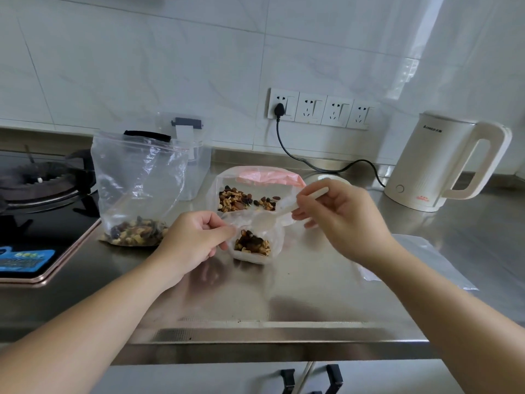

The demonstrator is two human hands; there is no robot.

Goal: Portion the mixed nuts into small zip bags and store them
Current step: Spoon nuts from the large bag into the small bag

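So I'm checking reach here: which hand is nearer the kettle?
Right. The right hand, holding a spoon, is left of the kettle; the left hand is farther left, pinching the small bag.

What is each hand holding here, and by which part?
Left hand pinches the small bag by its open top edge. Right hand holds the white spoon by its handle, bowl at the bag's mouth.

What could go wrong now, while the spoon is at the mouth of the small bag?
1. The left hand pinches only one edge of the small bag; its mouth may sag and nuts spill onto the counter.
2. The tall zip bag stands open beside the left arm; a nudge could tip it.
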